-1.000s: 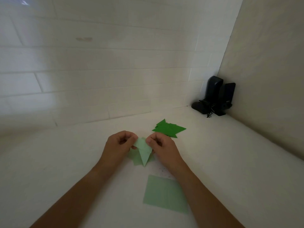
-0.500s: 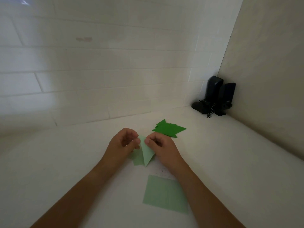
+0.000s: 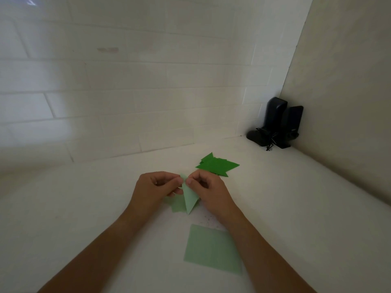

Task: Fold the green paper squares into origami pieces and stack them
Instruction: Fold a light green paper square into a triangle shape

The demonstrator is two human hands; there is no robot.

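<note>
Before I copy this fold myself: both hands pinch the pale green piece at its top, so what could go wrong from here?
The left hand and right hand pinch only the top of the pale green piece; its point hangs free, so the crease may skew. The right forearm lies beside the flat green square and could drag it.

The left hand (image 3: 156, 187) and right hand (image 3: 208, 188) hide the upper sides of the pale folded paper (image 3: 190, 200). The right forearm covers one corner of the flat paper square (image 3: 211, 248). How many pieces lie in the dark green stack (image 3: 216, 166) cannot be told. The black objects (image 3: 277, 123) in the corner are too dark to identify.
</note>
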